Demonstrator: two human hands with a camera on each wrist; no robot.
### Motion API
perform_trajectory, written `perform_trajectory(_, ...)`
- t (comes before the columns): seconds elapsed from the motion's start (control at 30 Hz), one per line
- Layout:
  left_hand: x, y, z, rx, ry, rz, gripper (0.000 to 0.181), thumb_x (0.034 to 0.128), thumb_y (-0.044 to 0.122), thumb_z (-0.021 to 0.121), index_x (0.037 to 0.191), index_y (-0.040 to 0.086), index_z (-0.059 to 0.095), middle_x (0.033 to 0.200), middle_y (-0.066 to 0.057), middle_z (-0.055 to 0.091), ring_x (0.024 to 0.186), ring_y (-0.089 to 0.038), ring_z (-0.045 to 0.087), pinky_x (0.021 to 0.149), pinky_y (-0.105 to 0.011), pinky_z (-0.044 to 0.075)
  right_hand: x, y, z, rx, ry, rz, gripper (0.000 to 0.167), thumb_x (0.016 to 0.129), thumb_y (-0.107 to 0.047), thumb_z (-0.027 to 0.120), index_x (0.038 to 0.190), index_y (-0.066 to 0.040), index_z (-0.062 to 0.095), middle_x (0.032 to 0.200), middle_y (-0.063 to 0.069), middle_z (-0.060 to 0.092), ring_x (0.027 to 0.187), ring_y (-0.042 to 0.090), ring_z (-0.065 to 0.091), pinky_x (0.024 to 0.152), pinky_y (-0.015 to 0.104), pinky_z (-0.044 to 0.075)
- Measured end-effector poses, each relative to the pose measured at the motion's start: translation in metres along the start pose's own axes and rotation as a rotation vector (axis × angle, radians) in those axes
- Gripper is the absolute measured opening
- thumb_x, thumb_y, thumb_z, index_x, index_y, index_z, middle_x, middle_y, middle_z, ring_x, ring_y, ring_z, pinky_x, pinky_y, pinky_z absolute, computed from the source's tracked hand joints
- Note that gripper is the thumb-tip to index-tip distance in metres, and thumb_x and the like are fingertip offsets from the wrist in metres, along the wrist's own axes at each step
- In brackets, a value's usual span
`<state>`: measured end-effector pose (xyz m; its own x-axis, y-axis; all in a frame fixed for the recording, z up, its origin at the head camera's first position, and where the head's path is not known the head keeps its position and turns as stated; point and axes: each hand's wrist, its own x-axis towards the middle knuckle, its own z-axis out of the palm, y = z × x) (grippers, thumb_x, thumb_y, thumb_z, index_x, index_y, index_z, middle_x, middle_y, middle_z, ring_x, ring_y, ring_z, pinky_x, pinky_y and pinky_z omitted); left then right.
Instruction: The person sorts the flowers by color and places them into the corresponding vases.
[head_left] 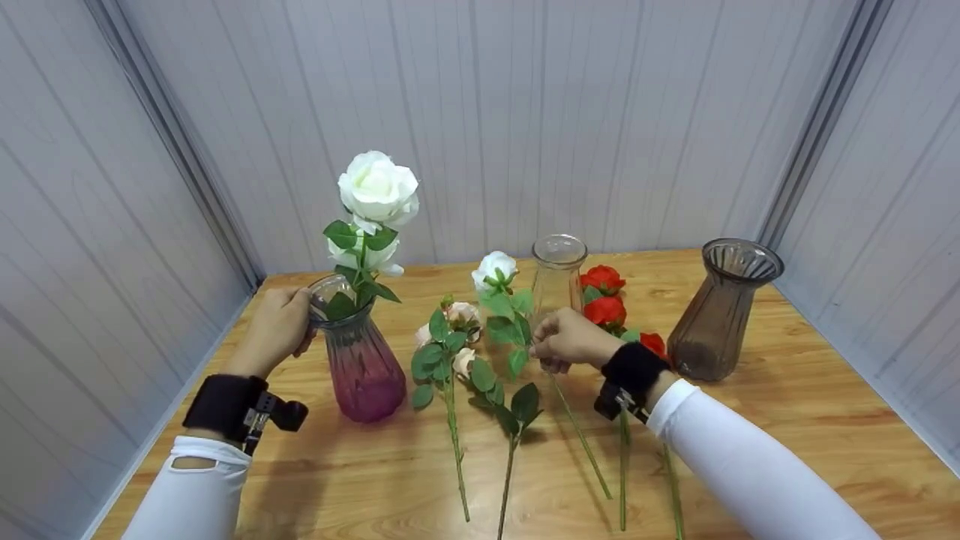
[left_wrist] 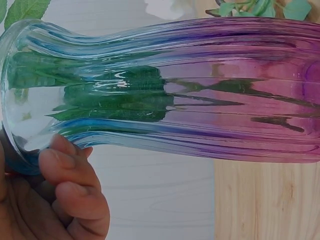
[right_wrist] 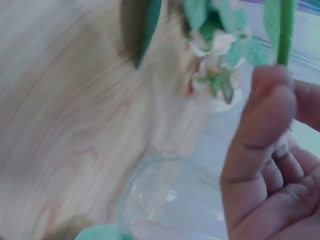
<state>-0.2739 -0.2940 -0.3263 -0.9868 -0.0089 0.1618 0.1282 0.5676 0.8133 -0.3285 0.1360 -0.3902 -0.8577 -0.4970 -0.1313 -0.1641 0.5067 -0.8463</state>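
At the left, the left hand (head_left: pixel 279 330) grips the rim of a pink vase (head_left: pixel 367 375) that holds white roses (head_left: pixel 379 187). In the left wrist view the fingers of that hand (left_wrist: pixel 75 185) curl at the neck of the vase (left_wrist: pixel 240 100), blue near the rim and pink below. The right hand (head_left: pixel 574 341) pinches the stem (head_left: pixel 581 435) of a white rose (head_left: pixel 495 271), raised off its lower end or lying low over the table; which, I cannot tell. The right wrist view shows thumb and finger of the right hand (right_wrist: pixel 275 145) closed on the green stem (right_wrist: pixel 285 35).
Behind the right hand stands a clear vase (head_left: pixel 559 259); a grey-brown vase (head_left: pixel 712 322) stands at the right. Red roses (head_left: pixel 604 310) lie right of centre. Pale pink roses (head_left: pixel 463 319) and a dark-leaved stem (head_left: pixel 510 472) lie on the wooden table (head_left: pixel 360 495).
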Motion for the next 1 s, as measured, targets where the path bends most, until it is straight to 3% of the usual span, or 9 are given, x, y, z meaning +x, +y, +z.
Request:
perform_trajectory(0.2, 0.000, -0.002, 0.002, -0.006, 0.001, 0.010, 0.048, 0.1127, 0.013, 0.027, 0.074, 0.006, 0.055, 0.048, 0.005, 0.050, 0.038, -0.009, 0.045, 0.044, -0.028, 0.043, 0.002, -0.006, 0.005, 0.246, 0.011, -0.042, 0.005, 0.105, -0.004, 0.067, 0.101, -0.001, 0.066, 0.074, 0.001, 0.069, 0.061, 0.011, 0.065, 0.058, 0.023, 0.058)
perform_trajectory(0.33, 0.000, -0.001, 0.002, -0.001, -0.009, 0.012, 0.049, 0.1131, 0.013, 0.027, 0.072, 0.008, 0.053, 0.046, 0.006, 0.049, 0.038, -0.010, 0.045, 0.045, -0.029, 0.043, 0.001, -0.011, 0.011, 0.388, 0.035, -0.097, 0.004, 0.106, -0.001, 0.064, 0.107, 0.002, 0.062, 0.079, 0.001, 0.070, 0.063, 0.011, 0.067, 0.063, 0.024, 0.061)
perform_trajectory(0.47, 0.000, 0.001, 0.001, -0.006, -0.010, 0.010, 0.050, 0.1135, 0.013, 0.027, 0.071, 0.009, 0.052, 0.045, 0.006, 0.047, 0.038, -0.011, 0.044, 0.045, -0.029, 0.042, 0.000, -0.016, 0.015, 0.467, 0.058, -0.160, 0.004, 0.108, -0.002, 0.062, 0.109, 0.001, 0.061, 0.083, 0.002, 0.073, 0.068, 0.012, 0.071, 0.068, 0.026, 0.063)
perform_trajectory(0.77, 0.001, 0.001, 0.001, 0.001, 0.001, 0.015, 0.048, 0.1135, 0.012, 0.027, 0.074, 0.006, 0.054, 0.047, 0.005, 0.048, 0.038, -0.010, 0.044, 0.044, -0.028, 0.043, -0.002, -0.024, 0.027, 0.541, 0.125, -0.363, 0.012, 0.110, -0.001, 0.057, 0.122, 0.001, 0.059, 0.091, 0.004, 0.077, 0.077, 0.013, 0.075, 0.079, 0.031, 0.066)
perform_trajectory(0.9, 0.001, 0.000, 0.001, 0.007, -0.007, 0.016, 0.049, 0.1141, 0.012, 0.027, 0.073, 0.007, 0.054, 0.046, 0.005, 0.048, 0.037, -0.010, 0.044, 0.045, -0.028, 0.043, -0.004, -0.027, 0.034, 0.481, 0.216, -0.457, 0.015, 0.111, -0.002, 0.057, 0.125, 0.004, 0.059, 0.091, 0.005, 0.078, 0.081, 0.014, 0.078, 0.086, 0.035, 0.067)
perform_trajectory(1.0, 0.001, 0.000, 0.001, 0.004, 0.002, 0.015, 0.048, 0.1140, 0.012, 0.027, 0.077, 0.004, 0.056, 0.048, 0.005, 0.050, 0.037, -0.009, 0.045, 0.044, -0.028, 0.044, -0.005, -0.031, 0.038, 0.417, 0.295, -0.491, 0.018, 0.111, -0.002, 0.057, 0.127, 0.008, 0.059, 0.098, 0.015, 0.080, 0.085, 0.013, 0.078, 0.089, 0.036, 0.066)
